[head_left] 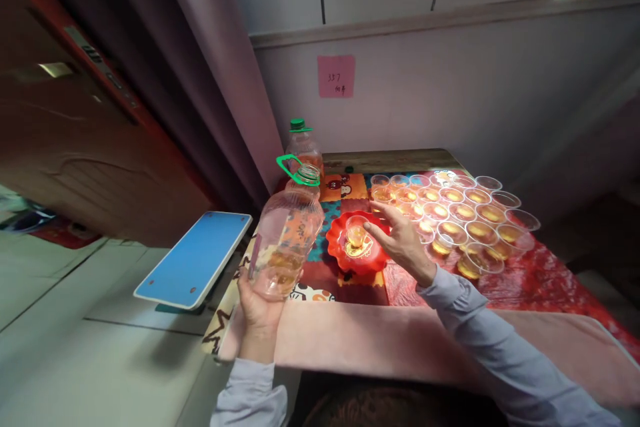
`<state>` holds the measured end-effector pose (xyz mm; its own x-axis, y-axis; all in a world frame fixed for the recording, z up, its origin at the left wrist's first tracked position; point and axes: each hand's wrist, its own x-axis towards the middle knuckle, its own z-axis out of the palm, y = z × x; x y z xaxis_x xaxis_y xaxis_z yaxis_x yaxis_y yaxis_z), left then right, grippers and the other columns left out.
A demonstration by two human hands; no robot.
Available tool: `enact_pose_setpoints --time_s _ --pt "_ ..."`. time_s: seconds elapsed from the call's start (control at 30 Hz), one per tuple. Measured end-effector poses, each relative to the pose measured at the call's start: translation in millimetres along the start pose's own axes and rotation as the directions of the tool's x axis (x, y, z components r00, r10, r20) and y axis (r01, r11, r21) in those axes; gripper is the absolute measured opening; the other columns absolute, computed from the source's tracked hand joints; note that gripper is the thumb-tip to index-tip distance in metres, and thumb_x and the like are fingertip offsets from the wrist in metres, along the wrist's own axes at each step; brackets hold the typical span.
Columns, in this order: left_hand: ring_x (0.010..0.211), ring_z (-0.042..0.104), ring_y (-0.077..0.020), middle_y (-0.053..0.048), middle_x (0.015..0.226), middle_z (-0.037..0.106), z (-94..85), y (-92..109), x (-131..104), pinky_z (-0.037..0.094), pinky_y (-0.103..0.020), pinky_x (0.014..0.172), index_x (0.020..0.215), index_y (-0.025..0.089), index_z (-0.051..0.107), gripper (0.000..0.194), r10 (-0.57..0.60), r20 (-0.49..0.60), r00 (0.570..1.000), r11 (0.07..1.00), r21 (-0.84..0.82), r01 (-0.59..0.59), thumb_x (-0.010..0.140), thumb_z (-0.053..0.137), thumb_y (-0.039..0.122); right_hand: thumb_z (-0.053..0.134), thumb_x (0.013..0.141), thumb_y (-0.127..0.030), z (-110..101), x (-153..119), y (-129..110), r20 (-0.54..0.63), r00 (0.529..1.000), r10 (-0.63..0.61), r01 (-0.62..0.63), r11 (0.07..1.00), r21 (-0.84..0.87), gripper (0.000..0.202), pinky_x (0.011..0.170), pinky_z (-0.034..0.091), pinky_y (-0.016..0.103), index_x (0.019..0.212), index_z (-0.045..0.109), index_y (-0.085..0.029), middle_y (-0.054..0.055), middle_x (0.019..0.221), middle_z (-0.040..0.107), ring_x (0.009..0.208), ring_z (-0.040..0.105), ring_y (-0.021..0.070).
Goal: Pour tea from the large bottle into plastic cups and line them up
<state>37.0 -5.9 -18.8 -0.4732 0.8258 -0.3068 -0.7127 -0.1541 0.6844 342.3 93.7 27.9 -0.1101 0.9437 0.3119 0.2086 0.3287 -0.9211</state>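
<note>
A large clear bottle [287, 240] with a green handle ring and no cap on its mouth leans slightly right, a little yellowish liquid low inside. Its base rests in my left hand [263, 310], fingers wrapped around it. My right hand [400, 237] reaches over the right side of a red scalloped plate [337, 255], fingers apart, thumb beside a small clear cup [356, 233] of yellow liquid on the plate. Whether the thumb touches the cup I cannot tell. Several clear cups [463, 212] with yellow liquid stand in close rows to the right.
Behind the held bottle stands another bottle [303, 143] with a green cap. A pink cloth [360, 333] lies along the table's front edge. Left of the table is a blue-topped stool [195, 260]. A dark green cap [349, 169] lies near the wall.
</note>
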Motion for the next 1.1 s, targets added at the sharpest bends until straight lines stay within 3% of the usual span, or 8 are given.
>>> enact_pose_setpoints --time_s 0.1,0.23,0.47,0.6,0.73,0.9,1.0,1.1 --pt "0.105 0.082 -0.0396 -0.013 0.119 0.087 -6.5 -7 -1 0.07 -0.06 0.089 0.125 0.026 0.083 0.063 -0.029 0.027 0.999 0.998 -0.047 0.03 0.079 0.083 0.069 0.081 0.095 -0.06 -3 11 22 0.062 0.995 -0.079 0.096 0.934 -0.344 0.061 0.115 0.056 0.063 0.143 0.077 -0.022 0.021 0.142 0.077 0.131 0.073 0.0435" --pt "0.113 0.081 -0.0398 -0.011 0.122 0.086 -12.1 -7 -1 0.07 -0.056 0.092 0.13 0.03 0.081 0.068 -0.024 0.037 0.999 0.999 -0.044 0.026 0.075 0.088 0.069 0.081 0.097 -0.06 10 14 32 0.165 0.986 -0.023 0.115 0.811 -0.573 0.063 0.113 0.056 0.058 0.147 0.074 -0.021 0.022 0.146 0.076 0.13 0.073 0.0436" --pt "0.122 0.077 -0.043 -0.013 0.133 0.083 -13.8 -4 3 0.071 -0.057 0.086 0.13 0.029 0.082 0.073 -0.046 0.111 0.993 0.998 0.036 0.043 0.075 0.082 0.078 0.089 0.094 -0.059 33 22 20 0.18 0.977 0.116 0.058 0.667 -0.743 0.068 0.107 0.055 0.053 0.147 0.073 -0.019 0.025 0.135 0.079 0.123 0.076 0.0445" --pt "0.127 0.075 -0.0478 -0.018 0.142 0.08 -34.0 -7 21 0.07 -0.066 0.087 0.142 0.026 0.075 0.079 -0.091 0.196 0.976 0.991 -0.083 0.109 0.083 0.071 0.078 0.086 0.098 -0.05 39 19 9 0.171 0.98 0.102 0.073 0.616 -0.784 0.066 0.104 0.058 0.05 0.151 0.069 -0.013 0.025 0.137 0.078 0.121 0.076 0.0414" --pt "0.122 0.078 -0.0502 -0.02 0.142 0.08 -54.3 -11 40 0.067 -0.076 0.09 0.154 0.025 0.067 0.088 -0.129 0.298 0.946 0.96 -0.201 0.195 0.085 0.067 0.079 0.084 0.099 -0.047 37 13 -1 0.129 0.991 0.017 0.088 0.64 -0.763 0.072 0.11 0.057 0.051 0.157 0.065 -0.01 0.024 0.141 0.078 0.125 0.076 0.0392" --pt "0.124 0.078 -0.0526 -0.022 0.142 0.08 -57.3 -10 45 0.068 -0.076 0.088 0.158 0.024 0.063 0.095 -0.109 0.363 0.925 0.97 -0.167 0.18 0.08 0.074 0.076 0.085 0.096 -0.054 0 -3 -15 0.029 0.981 -0.193 0.164 0.735 -0.657 0.075 0.111 0.058 0.053 0.156 0.065 -0.015 0.021 0.141 0.08 0.124 0.077 0.037" --pt "0.118 0.08 -0.0503 -0.02 0.135 0.083 -52.7 -9 42 0.067 -0.077 0.09 0.155 0.022 0.066 0.097 -0.094 0.303 0.948 0.986 -0.105 0.131 0.076 0.075 0.078 0.085 0.094 -0.058 -43 -21 -27 -0.043 0.958 -0.284 0.188 0.734 -0.652 0.072 0.105 0.061 0.054 0.152 0.069 -0.018 0.018 0.133 0.084 0.114 0.08 0.0354" --pt "0.115 0.081 -0.0471 -0.019 0.132 0.084 -47.2 -9 40 0.066 -0.076 0.097 0.151 0.022 0.068 0.097 -0.073 0.24 0.968 0.992 -0.084 0.096 0.073 0.075 0.08 0.082 0.094 -0.066 -98 -47 -39 -0.145 0.953 -0.265 0.098 0.726 -0.68 0.073 0.094 0.065 0.05 0.148 0.072 -0.018 0.016 0.125 0.086 0.105 0.082 0.034"
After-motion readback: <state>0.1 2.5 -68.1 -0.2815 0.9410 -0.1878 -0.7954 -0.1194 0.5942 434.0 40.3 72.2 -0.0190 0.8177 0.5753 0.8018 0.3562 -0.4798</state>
